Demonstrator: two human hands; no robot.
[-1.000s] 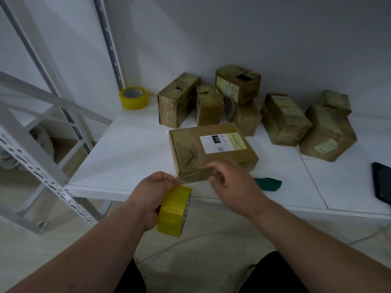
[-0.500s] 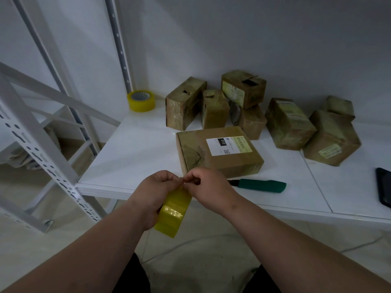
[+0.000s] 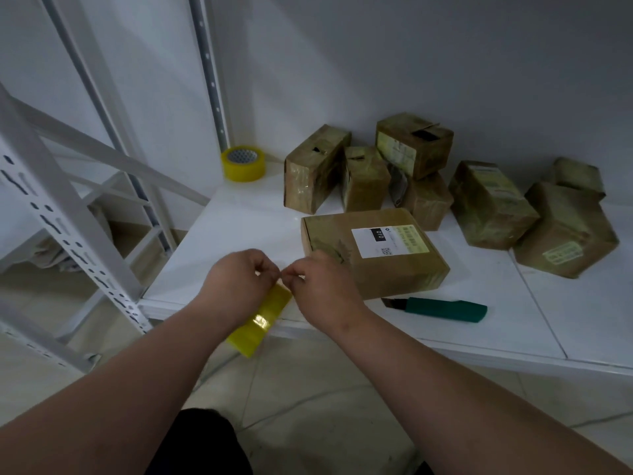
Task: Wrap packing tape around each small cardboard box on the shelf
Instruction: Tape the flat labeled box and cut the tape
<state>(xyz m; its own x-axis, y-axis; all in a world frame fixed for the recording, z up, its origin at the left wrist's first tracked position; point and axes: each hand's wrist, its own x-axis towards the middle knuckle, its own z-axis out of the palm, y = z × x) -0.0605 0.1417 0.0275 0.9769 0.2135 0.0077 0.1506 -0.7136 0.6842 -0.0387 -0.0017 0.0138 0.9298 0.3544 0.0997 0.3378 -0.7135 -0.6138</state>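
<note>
A green box cutter [image 3: 442, 308] lies beside the flat labelled box [image 3: 373, 252] on the white shelf [image 3: 233, 234], a spare tape roll [image 3: 243, 163] in the back corner. My left hand [image 3: 236, 286] grips the yellow tape roll [image 3: 260, 320] on edge below the shelf's front; my right hand [image 3: 322, 286] pinches at its top.

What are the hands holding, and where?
Left hand grips the yellow packing tape roll at its top; right hand pinches its upper edge.

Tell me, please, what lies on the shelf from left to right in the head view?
Spare tape roll → flat labelled box → green utility knife → box with the yellow label.
</note>
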